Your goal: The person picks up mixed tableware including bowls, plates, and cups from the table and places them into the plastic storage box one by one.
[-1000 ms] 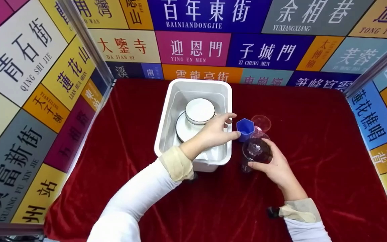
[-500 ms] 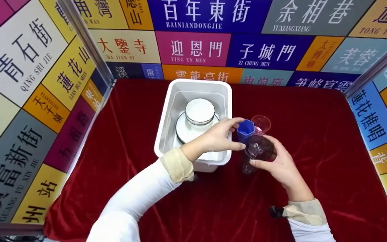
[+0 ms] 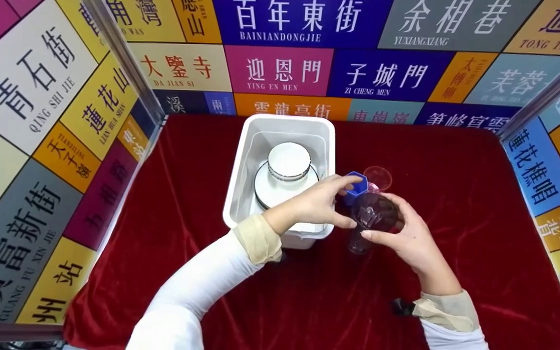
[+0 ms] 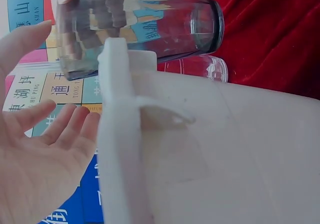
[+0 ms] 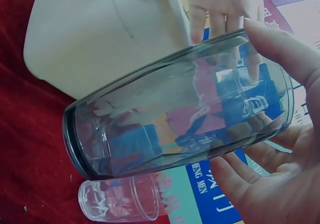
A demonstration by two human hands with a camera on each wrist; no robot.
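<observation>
My right hand grips a dark, see-through glass tumbler near its rim, with thumb and fingers around it. In the right wrist view the tumbler is tilted, and it appears empty. My left hand reaches over the right edge of a white plastic bin, its fingers loosely extended beside the tumbler. The left wrist view shows a gap between the left fingers and the tumbler. A blue hexagonal cup stands behind, partly covered by the left fingers. Next to it is a clear pinkish cup.
Inside the bin a white bowl-like dish with a dark-lined rim sits on a white plate. Dark red velvet cloth covers the table. Panels with street names enclose the back and sides.
The right hand has drawn the tumbler slightly toward the person and to the right, away from the pinkish cup. The left hand has shifted right, its fingers now over the blue cup's edge.
</observation>
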